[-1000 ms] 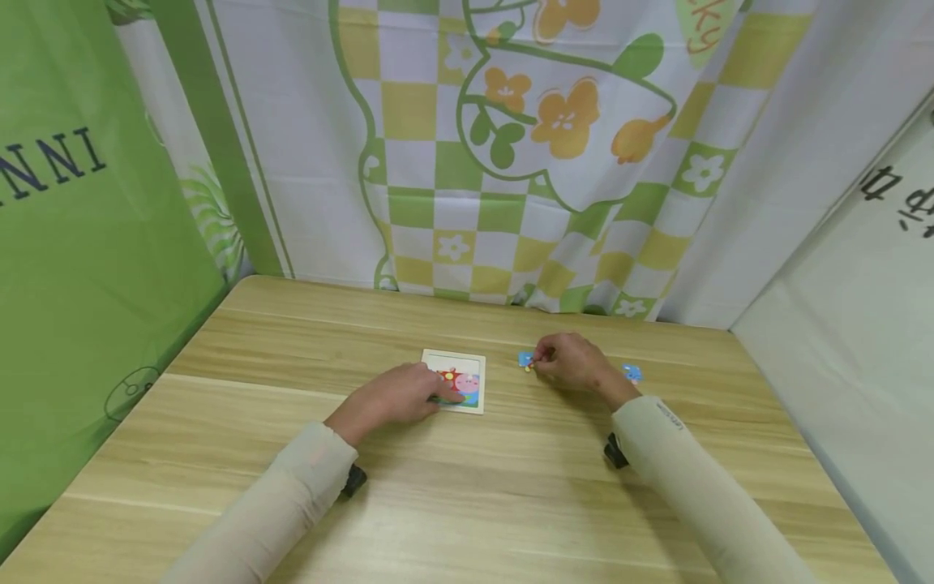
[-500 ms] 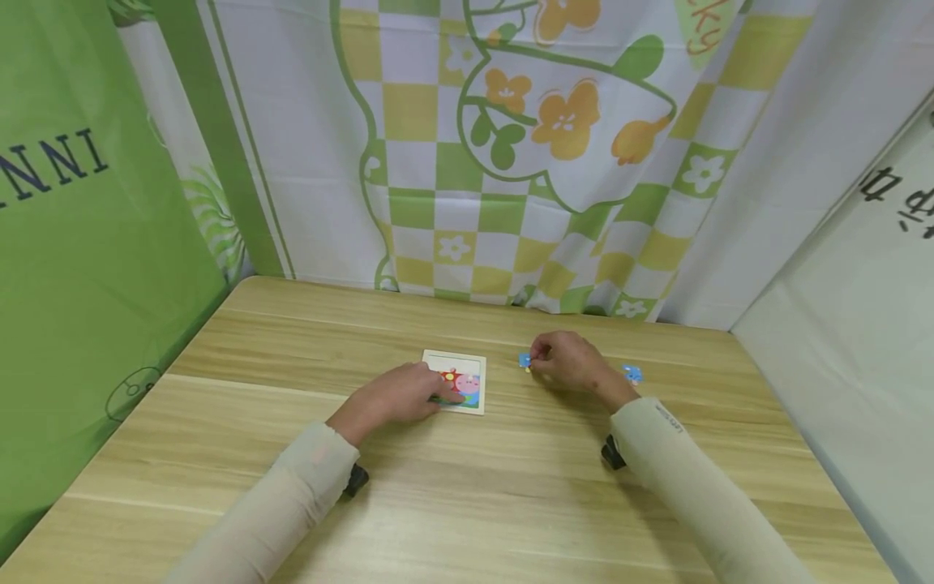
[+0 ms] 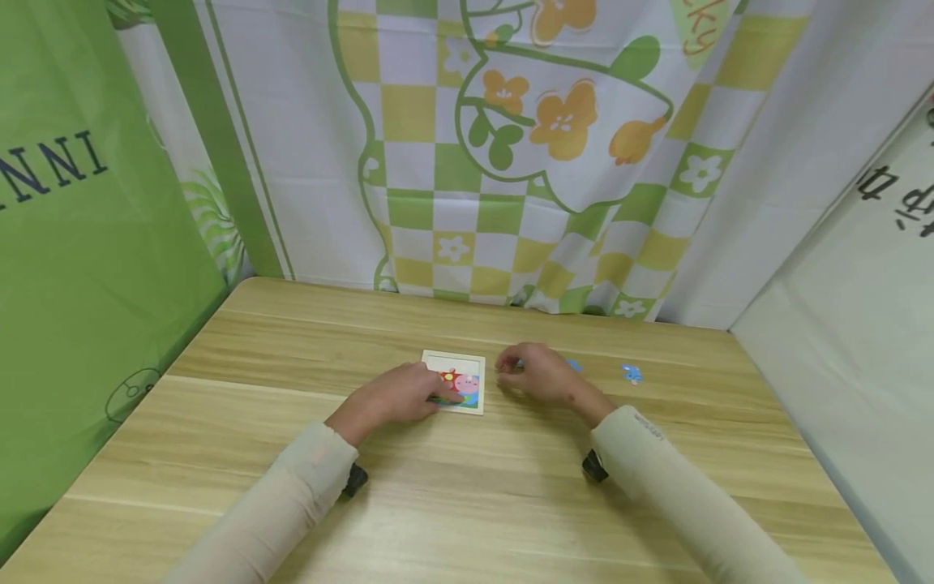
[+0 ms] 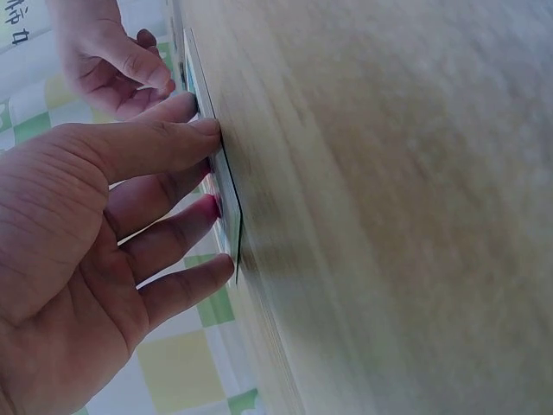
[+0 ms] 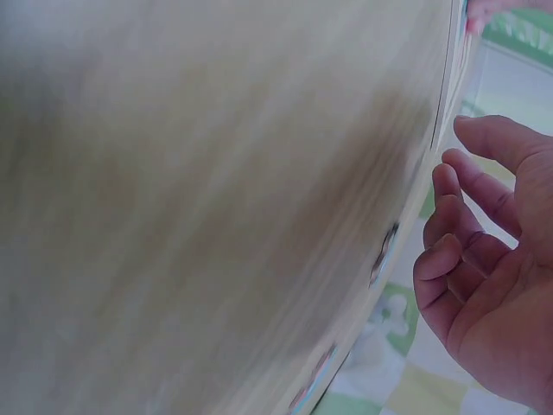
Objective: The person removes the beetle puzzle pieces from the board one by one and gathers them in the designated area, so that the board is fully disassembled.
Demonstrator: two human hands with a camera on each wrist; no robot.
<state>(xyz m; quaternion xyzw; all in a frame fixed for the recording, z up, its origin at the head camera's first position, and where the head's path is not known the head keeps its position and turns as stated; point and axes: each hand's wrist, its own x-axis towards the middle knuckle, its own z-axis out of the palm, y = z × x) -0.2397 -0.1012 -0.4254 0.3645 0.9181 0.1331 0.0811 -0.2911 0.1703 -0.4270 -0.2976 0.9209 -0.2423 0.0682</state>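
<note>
My left hand (image 3: 397, 395) rests at the left side of a small white-framed picture puzzle board (image 3: 477, 362). One finger reaches over its red, pink and blue picture, and the upper part of the board is plain white. The left wrist view shows the thumb (image 4: 206, 127) and fingertips at the board's edge, with the fingers fairly straight. Just right of the board, my right hand (image 3: 543, 375) hovers with loosely bent fingers, a gap between thumb and index finger and nothing held. A blue puzzle piece (image 3: 520, 363) shows partly behind it.
Two more blue puzzle pieces lie to the right on the wooden table (image 3: 467, 503): one (image 3: 575, 365) just past my right hand, the other (image 3: 631, 373) farther off. A patterned curtain (image 3: 452, 162) hangs behind the table's far edge.
My right hand has let go of the blue piece and moved left toward the board, uncovering another piece behind it. The left hand has stayed in place.
</note>
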